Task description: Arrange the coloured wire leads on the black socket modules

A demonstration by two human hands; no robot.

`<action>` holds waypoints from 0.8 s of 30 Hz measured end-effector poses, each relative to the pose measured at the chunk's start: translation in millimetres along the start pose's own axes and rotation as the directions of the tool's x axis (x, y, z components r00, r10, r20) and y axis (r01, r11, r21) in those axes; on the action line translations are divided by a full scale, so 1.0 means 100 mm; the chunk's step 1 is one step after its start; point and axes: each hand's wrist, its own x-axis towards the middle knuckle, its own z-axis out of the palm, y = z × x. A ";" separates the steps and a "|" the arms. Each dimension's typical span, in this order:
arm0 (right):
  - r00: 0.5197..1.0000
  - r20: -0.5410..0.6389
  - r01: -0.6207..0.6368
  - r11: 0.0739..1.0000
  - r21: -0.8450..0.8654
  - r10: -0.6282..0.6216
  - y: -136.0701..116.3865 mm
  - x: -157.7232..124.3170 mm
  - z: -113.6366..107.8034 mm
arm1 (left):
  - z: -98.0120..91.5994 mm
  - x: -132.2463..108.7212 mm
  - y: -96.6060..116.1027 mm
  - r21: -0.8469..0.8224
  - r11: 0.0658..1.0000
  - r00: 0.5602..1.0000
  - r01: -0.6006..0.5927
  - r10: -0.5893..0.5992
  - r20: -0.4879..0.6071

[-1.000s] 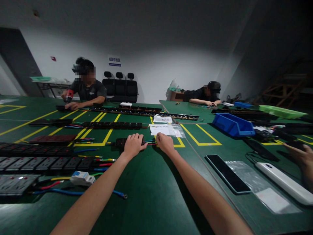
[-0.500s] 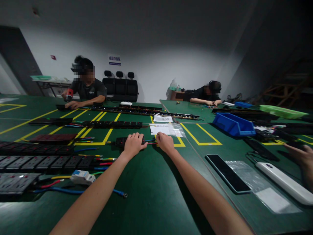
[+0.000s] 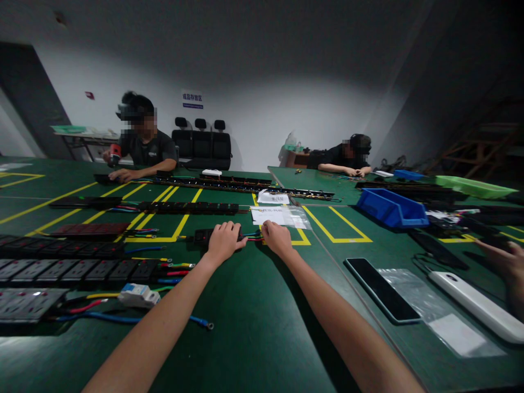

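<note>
Clearly both my arms are stretched far out over the green work table, because the small black socket block with coloured wire tails lies well away from me, just short of the yellow floor-style marking tape. My left hand lies on top of that block, fingers curled loosely over its right end and pressing it flat; I judge this steadies it so the wires can be handled. My right hand sits just beside it, fingers bent down and drawn together at the bundle of red, blue and green wires leaving the block; whether it truly pinches one I cannot tell, the fingertips hide it. White paper sheets in a clear plastic sleeve lie just beyond the right hand. Rows of long black power strips are lined up at the left, wire ends pointing inward. A co-worker's hand shows at the right edge.
</note>
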 end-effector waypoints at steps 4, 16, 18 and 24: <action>1.000 -0.006 0.006 1.000 -0.003 -0.006 -0.01 0.00 0.00 | 0.00 0.00 0.00 -0.015 1.000 1.000 0.002 -0.002 0.002; 1.000 -0.007 0.005 1.000 -0.014 -0.005 0.00 0.00 0.01 | 0.00 0.00 0.00 -0.008 1.000 1.000 0.009 -0.009 0.027; 1.000 -0.002 0.004 1.000 -0.015 -0.004 0.00 0.00 0.00 | 0.00 0.01 0.00 -0.016 1.000 0.999 0.013 -0.012 0.032; 0.999 0.035 -0.001 1.000 -0.016 0.001 -0.02 0.00 -0.02 | 0.00 0.00 0.00 -0.014 1.000 1.000 0.009 -0.009 0.019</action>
